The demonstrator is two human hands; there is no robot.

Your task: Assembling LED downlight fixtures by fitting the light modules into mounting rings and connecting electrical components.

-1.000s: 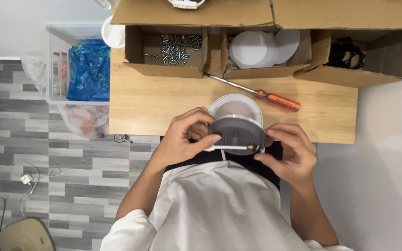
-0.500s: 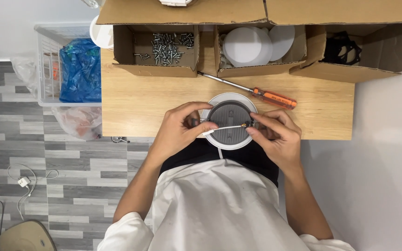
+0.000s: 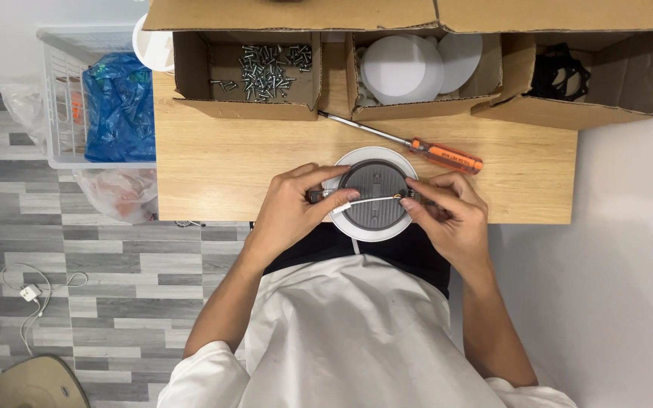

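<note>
Holding the round white lamp with grey back plate (image 3: 374, 193) at tabletop (image 3: 221, 159) six o'clock, left hand (image 3: 290, 205) and right hand (image 3: 447, 208) pinch its side clips; seating them looks next.

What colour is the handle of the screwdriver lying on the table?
Orange, with a silver metal shaft; the screwdriver shows clearly in the head view.

Wooden bench (image 3: 243, 162) carries three open cardboard boxes (image 3: 247, 75) along far edge, orange-handled screwdriver (image 3: 417, 146) just before them, round white lamp (image 3: 372, 195) at near edge.
</note>
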